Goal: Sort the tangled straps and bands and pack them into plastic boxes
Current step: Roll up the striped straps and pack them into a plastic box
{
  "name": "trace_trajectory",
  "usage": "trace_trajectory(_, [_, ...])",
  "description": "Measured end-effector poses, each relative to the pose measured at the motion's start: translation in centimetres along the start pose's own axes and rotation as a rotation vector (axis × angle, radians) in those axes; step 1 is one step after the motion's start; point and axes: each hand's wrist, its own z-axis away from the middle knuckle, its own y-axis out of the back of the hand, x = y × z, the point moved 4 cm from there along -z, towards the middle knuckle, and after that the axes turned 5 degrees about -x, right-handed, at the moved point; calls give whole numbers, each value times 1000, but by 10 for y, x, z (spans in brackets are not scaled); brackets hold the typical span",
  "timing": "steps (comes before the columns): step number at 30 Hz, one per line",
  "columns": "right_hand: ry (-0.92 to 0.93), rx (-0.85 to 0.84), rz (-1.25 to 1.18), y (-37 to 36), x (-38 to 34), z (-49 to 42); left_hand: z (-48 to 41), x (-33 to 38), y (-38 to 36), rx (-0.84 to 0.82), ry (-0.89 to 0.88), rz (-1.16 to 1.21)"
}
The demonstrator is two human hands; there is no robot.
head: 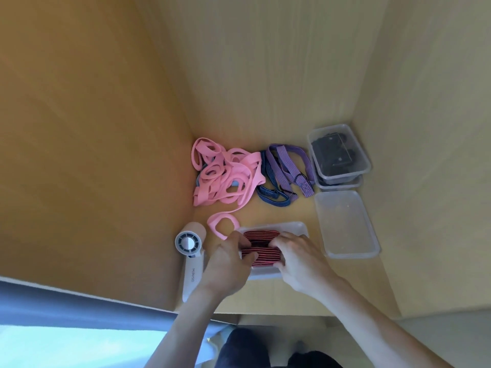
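Observation:
A clear plastic box (pixel 297 229) near the table's front holds a folded red-and-black striped strap (pixel 261 236). My left hand (pixel 228 264) grips the strap's left side with curled fingers. From the right, my right hand (pixel 297 258) curls over the strap and presses it into the box. Behind the box lies a tangle of pink bands (pixel 225 176), with one pink loop (pixel 220 224) trailing toward my left hand. Purple and dark blue striped straps (pixel 287 171) lie to the right of the pink pile.
An empty clear box (pixel 345 224) sits right of the one I hold. Behind it, two stacked clear boxes (pixel 338 155) hold black items. A white handheld fan (pixel 191 258) lies at the left. Wooden walls close in the desk on the left, back and right.

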Motion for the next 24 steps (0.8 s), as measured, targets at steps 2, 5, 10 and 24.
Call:
trace_trajectory(2, [-13, -10, -6, 1, 0, -2, 1, 2, -4, 36, -14, -47])
trace_trajectory(5, [-30, -22, -1, 1, -1, -5, 3, 4, -9, 130, -63, -149])
trace_trajectory(10, [-59, -48, 12, 0, -4, -12, 10, 11, -15, 241, -172, -379])
trace_trajectory(24, [-3, 18, 46, -1, -8, -16, -19, -5, 8, -64, -423, -570])
